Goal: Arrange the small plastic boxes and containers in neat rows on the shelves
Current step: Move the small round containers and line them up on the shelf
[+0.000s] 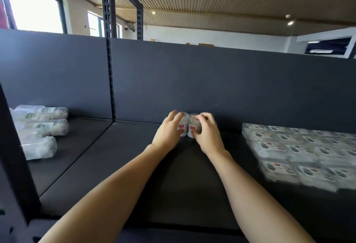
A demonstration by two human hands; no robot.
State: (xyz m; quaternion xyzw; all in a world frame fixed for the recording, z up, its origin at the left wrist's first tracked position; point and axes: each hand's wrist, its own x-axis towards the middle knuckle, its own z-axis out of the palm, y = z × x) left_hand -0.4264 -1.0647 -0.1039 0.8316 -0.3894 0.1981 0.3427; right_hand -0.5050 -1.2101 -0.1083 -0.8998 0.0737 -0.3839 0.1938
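Gripping one clear container (182, 126) in our left hand (169, 133) and another (193, 129) in our right hand (207, 133), we are pressing them together so they are lining up evenly.

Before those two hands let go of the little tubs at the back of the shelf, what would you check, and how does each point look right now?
1. Left hand grips the left tub: ok.
2. Right hand grips the right tub: ok.
3. The two tubs stand side by side, close together: ok; whether they touch, cannot tell.
4. Both tubs rest flat on the shelf: cannot tell, the hands hide their bases.
5. Tubs sit near the back panel: ok.
6. Tubs stand apart from the flat boxes at the right and the bagged packs at the left: ok.
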